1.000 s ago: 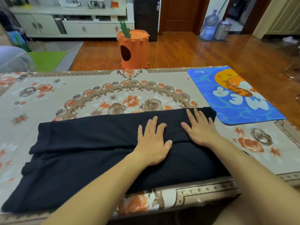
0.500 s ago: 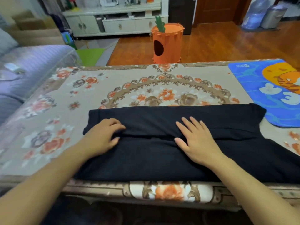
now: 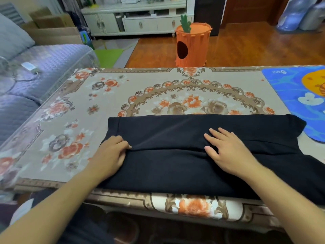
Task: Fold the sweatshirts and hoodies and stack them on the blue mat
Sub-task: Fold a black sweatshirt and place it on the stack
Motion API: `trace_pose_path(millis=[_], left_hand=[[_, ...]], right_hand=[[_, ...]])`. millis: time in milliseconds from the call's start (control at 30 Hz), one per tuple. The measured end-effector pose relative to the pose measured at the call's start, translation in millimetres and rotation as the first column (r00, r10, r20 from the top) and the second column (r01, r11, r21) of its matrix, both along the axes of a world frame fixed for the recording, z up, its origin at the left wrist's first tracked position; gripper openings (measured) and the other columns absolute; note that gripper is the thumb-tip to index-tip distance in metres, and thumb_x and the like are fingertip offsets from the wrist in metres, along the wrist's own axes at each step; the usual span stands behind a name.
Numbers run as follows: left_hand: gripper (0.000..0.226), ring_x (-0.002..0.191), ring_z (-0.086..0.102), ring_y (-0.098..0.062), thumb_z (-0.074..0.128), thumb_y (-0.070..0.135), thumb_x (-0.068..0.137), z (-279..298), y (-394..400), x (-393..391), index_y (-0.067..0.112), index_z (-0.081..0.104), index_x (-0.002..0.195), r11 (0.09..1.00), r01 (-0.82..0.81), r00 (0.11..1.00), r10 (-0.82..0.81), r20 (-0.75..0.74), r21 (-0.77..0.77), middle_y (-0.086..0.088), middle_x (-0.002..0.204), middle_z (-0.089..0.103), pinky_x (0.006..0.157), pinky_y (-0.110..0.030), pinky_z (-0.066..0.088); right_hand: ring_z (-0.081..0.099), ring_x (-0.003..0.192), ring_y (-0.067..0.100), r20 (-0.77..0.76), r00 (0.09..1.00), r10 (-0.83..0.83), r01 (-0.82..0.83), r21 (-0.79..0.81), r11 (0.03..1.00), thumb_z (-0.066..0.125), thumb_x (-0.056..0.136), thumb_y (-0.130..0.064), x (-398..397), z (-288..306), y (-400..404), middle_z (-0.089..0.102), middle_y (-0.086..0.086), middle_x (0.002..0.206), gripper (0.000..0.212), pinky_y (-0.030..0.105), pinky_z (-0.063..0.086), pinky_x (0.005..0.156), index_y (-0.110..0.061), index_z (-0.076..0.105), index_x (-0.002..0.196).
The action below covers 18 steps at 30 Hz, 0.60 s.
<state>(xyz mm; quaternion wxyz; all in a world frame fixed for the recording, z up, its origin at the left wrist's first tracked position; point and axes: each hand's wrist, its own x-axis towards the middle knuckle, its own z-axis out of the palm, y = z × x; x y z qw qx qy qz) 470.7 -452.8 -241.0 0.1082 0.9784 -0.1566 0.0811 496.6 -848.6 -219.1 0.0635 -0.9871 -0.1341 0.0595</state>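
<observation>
Left hand (image 3: 112,155) pinches the black sweatshirt (image 3: 193,159) fold, right hand (image 3: 228,152) flat on it; blue mat (image 3: 281,88) cut off right, sofa (image 3: 35,71) beside table (image 3: 88,106).

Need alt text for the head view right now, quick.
Both hands work a partly folded black sweatshirt on a floral-covered table: left hand pinches a fold, right hand presses flat. The blue mat lies at far right.

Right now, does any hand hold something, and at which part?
The left hand pinches the black sweatshirt at the folded flap's edge, near its left end. The right hand only presses flat on it.
</observation>
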Motion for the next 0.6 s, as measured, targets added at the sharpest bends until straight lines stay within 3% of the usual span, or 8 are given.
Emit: trace_pose_path(millis=[67, 133, 233, 333, 400, 467, 533, 600], left_hand=[[0.026, 0.091, 0.056, -0.022, 0.046, 0.021, 0.088, -3, -1, 0, 0.02, 0.068, 0.1, 0.998, -0.036, 0.999, 0.035, -0.016, -0.058, 0.006, 0.098, 0.059, 0.081, -0.04, 0.049], [0.025, 0.095, 0.054, -0.018, 0.046, 0.021, 0.088, -1, -2, 1, 0.022, 0.067, 0.102, 0.995, -0.046, 0.998, 0.042, -0.045, -0.09, 0.01, 0.102, 0.058, 0.086, -0.039, 0.048], [0.023, 0.098, 0.052, -0.013, 0.048, 0.024, 0.092, 1, 0, 1, 0.025, 0.067, 0.104, 0.991, -0.051, 0.996, 0.041, -0.083, -0.124, 0.014, 0.104, 0.057, 0.091, -0.034, 0.045], [0.025, 0.1, 0.052, -0.011, 0.048, 0.034, 0.096, 0, 2, -2, 0.025, 0.068, 0.107, 0.989, -0.043, 0.997, 0.033, -0.071, -0.144, 0.015, 0.106, 0.058, 0.092, -0.033, 0.045], [0.028, 0.098, 0.055, -0.012, 0.047, 0.04, 0.095, -3, 4, -2, 0.027, 0.07, 0.105, 0.988, -0.043, 0.998, 0.037, -0.048, -0.147, 0.017, 0.105, 0.059, 0.09, -0.039, 0.047], [0.027, 0.096, 0.058, -0.01, 0.049, 0.042, 0.095, -8, 8, 1, 0.029, 0.072, 0.103, 0.986, -0.062, 0.998, 0.057, -0.034, -0.158, 0.02, 0.104, 0.06, 0.089, -0.042, 0.047], [0.024, 0.096, 0.059, -0.005, 0.051, 0.04, 0.099, -5, 5, 2, 0.03, 0.073, 0.098, 0.957, -0.133, 0.99, 0.117, -0.075, -0.259, 0.021, 0.101, 0.064, 0.089, -0.035, 0.046], [0.024, 0.094, 0.061, 0.0, 0.05, 0.032, 0.104, 6, -3, 6, 0.029, 0.072, 0.095, 0.829, -0.335, 0.941, 0.267, -0.209, -0.447, 0.017, 0.097, 0.069, 0.087, -0.023, 0.043]], right_hand=[[0.018, 0.151, 0.024, 0.003, 0.997, 0.071, -0.07, -0.146, 0.987, 0.037, 0.098, -0.06, 8, 19, 6, 0.021, -0.007, 0.164, 0.062, 0.044, 0.023, 0.121, -0.031, 0.033, 0.153], [0.02, 0.15, 0.024, 0.026, 0.989, 0.144, -0.137, -0.182, 0.974, 0.048, 0.098, -0.052, 12, 29, 15, 0.022, -0.008, 0.163, 0.063, 0.041, 0.028, 0.119, -0.029, 0.031, 0.154], [0.024, 0.15, 0.02, 0.003, 0.979, 0.204, -0.202, -0.099, 0.974, 0.047, 0.103, -0.022, 5, 16, 20, 0.028, -0.009, 0.161, 0.052, 0.035, 0.031, 0.115, -0.025, 0.035, 0.153], [0.05, 0.136, 0.023, 0.159, 0.967, 0.198, -0.197, -0.027, 0.98, 0.061, 0.087, 0.006, -1, 3, 6, 0.053, 0.001, 0.146, 0.056, 0.037, 0.046, 0.104, -0.015, 0.057, 0.139], [0.056, 0.13, 0.025, 0.265, 0.944, 0.199, -0.206, 0.001, 0.978, 0.066, 0.08, 0.011, 1, -2, -1, 0.06, 0.005, 0.138, 0.059, 0.039, 0.045, 0.104, -0.011, 0.062, 0.134], [0.041, 0.142, 0.021, 0.183, 0.945, 0.27, -0.268, -0.032, 0.963, 0.056, 0.09, 0.005, -1, 1, 0, 0.049, 0.002, 0.15, 0.058, 0.033, 0.025, 0.117, -0.014, 0.051, 0.145], [0.009, 0.153, 0.015, -0.027, 0.946, 0.323, -0.324, -0.068, 0.943, 0.037, 0.106, -0.03, -7, 4, 2, 0.019, -0.004, 0.164, 0.052, 0.03, 0.0, 0.12, -0.019, 0.028, 0.156], [-0.006, 0.153, 0.011, -0.24, 0.918, 0.317, -0.35, -0.109, 0.931, 0.014, 0.093, -0.067, -9, 17, 5, 0.003, -0.01, 0.165, 0.08, 0.031, -0.005, 0.121, -0.022, 0.018, 0.158]])
